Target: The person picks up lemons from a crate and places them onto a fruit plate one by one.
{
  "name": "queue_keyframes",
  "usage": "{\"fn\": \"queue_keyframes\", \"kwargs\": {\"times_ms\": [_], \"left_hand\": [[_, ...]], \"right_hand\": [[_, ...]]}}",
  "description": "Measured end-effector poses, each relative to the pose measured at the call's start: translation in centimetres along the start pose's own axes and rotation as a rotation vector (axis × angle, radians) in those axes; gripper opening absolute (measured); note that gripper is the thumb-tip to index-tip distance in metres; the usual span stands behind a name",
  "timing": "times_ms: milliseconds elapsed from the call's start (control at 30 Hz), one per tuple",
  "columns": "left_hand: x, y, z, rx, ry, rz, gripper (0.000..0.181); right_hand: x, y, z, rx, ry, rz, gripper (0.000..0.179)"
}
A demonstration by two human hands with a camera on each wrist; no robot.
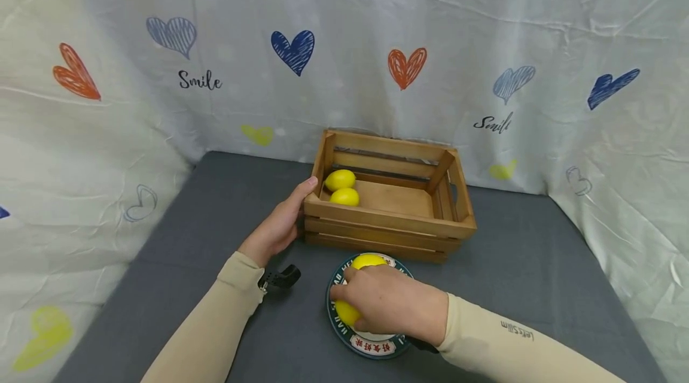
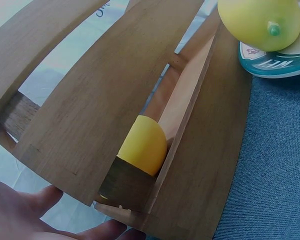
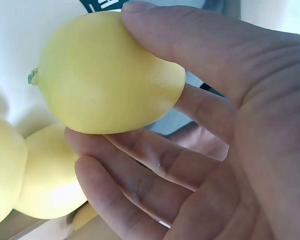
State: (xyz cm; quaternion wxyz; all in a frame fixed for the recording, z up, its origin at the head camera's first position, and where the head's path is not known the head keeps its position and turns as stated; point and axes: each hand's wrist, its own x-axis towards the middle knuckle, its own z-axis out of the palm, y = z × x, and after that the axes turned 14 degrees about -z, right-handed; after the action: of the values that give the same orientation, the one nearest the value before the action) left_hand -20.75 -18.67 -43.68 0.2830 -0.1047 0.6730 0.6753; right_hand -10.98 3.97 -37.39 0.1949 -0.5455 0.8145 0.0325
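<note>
A yellow lemon [image 3: 110, 75] is pinched between the thumb and fingers of my right hand [image 1: 395, 302], over a round plate [image 1: 377, 347] with a dark green patterned rim. Beyond those fingers, other lemons [image 3: 50, 175] lie on the plate; one lemon [image 1: 368, 260] shows past the knuckles in the head view. My left hand [image 1: 280, 224] holds the left end of a slatted wooden crate [image 1: 387, 227], thumb at the upper rim and fingers lower on the side. Inside the crate, two lemons [image 1: 340, 180] sit together at the left end.
A dark grey cloth [image 1: 204, 221] covers the table. White curtain fabric [image 1: 350, 12] printed with hearts hangs behind and along both sides. The crate stands near the back edge, with the plate just in front of it. A black band [image 1: 282, 277] is on my left wrist.
</note>
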Motion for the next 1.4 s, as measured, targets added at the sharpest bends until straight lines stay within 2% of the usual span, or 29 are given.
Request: {"fn": "queue_keyframes", "kwargs": {"times_ms": [533, 767, 967, 1067, 1267, 1400], "left_hand": [[-0.1, 0.1, 0.2, -0.016, 0.004, 0.007, 0.096], [-0.1, 0.1, 0.1, -0.009, 0.012, -0.007, 0.098], [-0.2, 0.0, 0.1, -0.007, -0.005, 0.013, 0.094], [-0.3, 0.0, 0.0, -0.005, -0.011, 0.021, 0.092], [-0.2, 0.0, 0.0, -0.006, -0.006, 0.02, 0.094], [-0.3, -0.1, 0.1, -0.002, -0.017, 0.019, 0.09]], "right_hand": [[0.3, 0.5, 1.1, -0.016, 0.008, 0.022, 0.051], [-0.2, 0.6, 0.4, -0.005, 0.022, 0.015, 0.05], [-1.5, 1.2, -1.4, -0.021, 0.102, -0.015, 0.048], [-2.3, 1.9, -2.6, 0.012, 0.149, -0.011, 0.047], [-3.7, 3.4, -5.9, 0.084, 0.226, 0.017, 0.042], [-4.3, 4.5, -8.5, 0.083, 0.281, 0.009, 0.044]]}}
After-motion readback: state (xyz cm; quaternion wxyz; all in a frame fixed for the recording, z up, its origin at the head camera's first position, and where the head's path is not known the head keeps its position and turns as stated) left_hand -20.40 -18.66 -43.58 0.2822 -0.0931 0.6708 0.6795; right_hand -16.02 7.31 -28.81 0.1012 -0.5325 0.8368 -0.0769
